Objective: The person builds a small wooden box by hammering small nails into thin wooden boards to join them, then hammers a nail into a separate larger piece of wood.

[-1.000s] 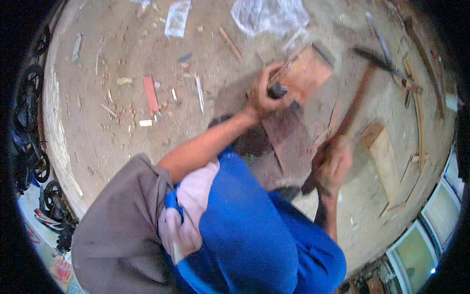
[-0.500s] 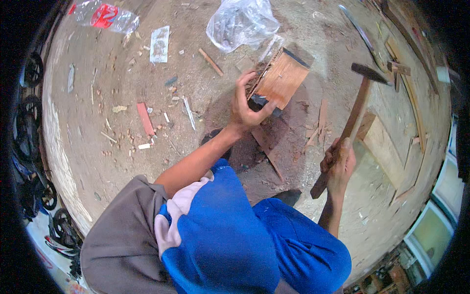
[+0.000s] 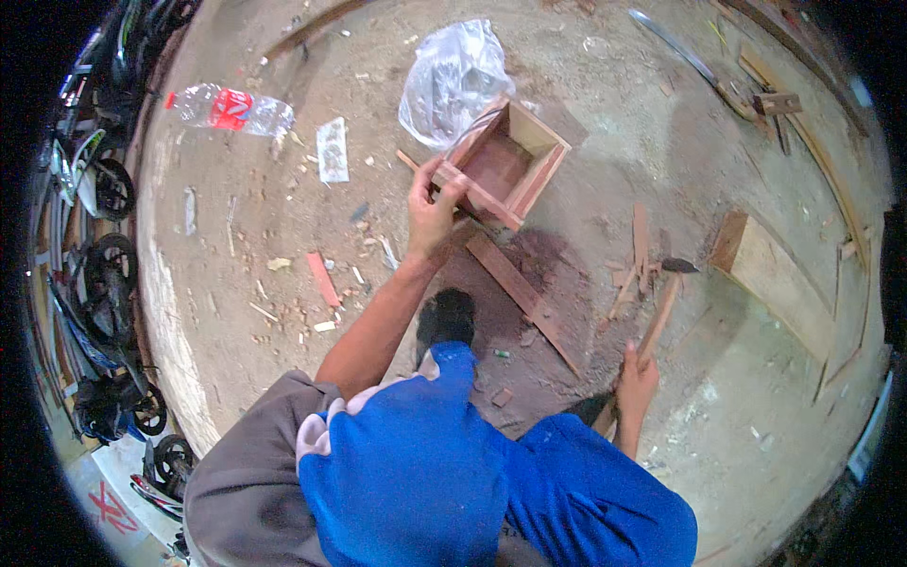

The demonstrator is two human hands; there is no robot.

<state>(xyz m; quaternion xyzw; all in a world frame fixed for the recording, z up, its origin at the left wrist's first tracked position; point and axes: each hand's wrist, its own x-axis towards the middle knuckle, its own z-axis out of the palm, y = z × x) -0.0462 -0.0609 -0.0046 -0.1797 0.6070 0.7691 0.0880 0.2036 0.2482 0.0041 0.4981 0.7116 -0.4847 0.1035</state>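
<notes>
My left hand (image 3: 431, 213) grips the near-left corner of a small open wooden box (image 3: 535, 184), its hollow facing up, with thumb and fingers over the rim. My right hand (image 3: 639, 386) is closed round the handle of a hammer (image 3: 659, 317), held low by my right knee with the dark head pointing away from me. A narrow plank (image 3: 515, 295) lies on the dirty floor below the box, with wood scraps (image 3: 639, 248) beside it. A crumpled clear plastic bag (image 3: 442, 80) is just beyond the box.
A plastic bottle (image 3: 229, 111) with a red label, a paper slip (image 3: 332, 149) and small debris lie to the left. Wooden strips (image 3: 814, 156), a long metal tool (image 3: 666, 38) and an angled board (image 3: 770, 279) lie to the right. Parked motorbikes (image 3: 104, 283) line the far left edge.
The box has turned over from showing a flat wooden face to showing its hollow inside. The hammer has come down lower, nearer my right knee. My view has shifted as well.
</notes>
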